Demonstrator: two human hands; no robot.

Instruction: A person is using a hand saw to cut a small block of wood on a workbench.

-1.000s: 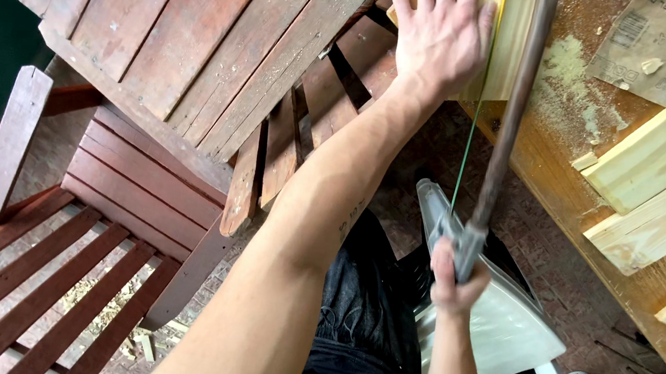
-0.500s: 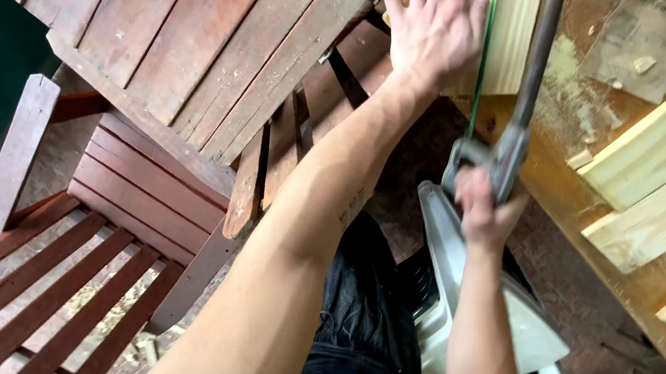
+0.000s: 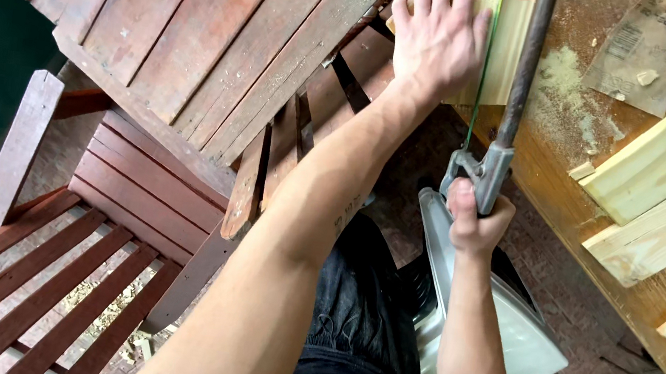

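My left hand (image 3: 437, 36) lies flat, fingers spread, on a pale wooden board (image 3: 506, 47) at the edge of the workbench, pressing it down. Just right of that hand, a hacksaw (image 3: 517, 91) with a dark metal frame and a thin green blade crosses the board. My right hand (image 3: 473, 218) is closed around the saw's grey metal handle, below the bench edge. The saw's far end runs out of view at the top.
Sawdust and a sheet of sandpaper (image 3: 642, 52) lie on the brown workbench (image 3: 573, 184). Several pale wood offcuts (image 3: 662, 162) sit to the right. A red-brown slatted table (image 3: 198, 41) and matching chair (image 3: 72, 213) stand to the left. A white plastic chair (image 3: 518, 340) is under me.
My right hand has pushed the saw forward, up toward the board, across the three frames. My left hand has stayed flat on the board.
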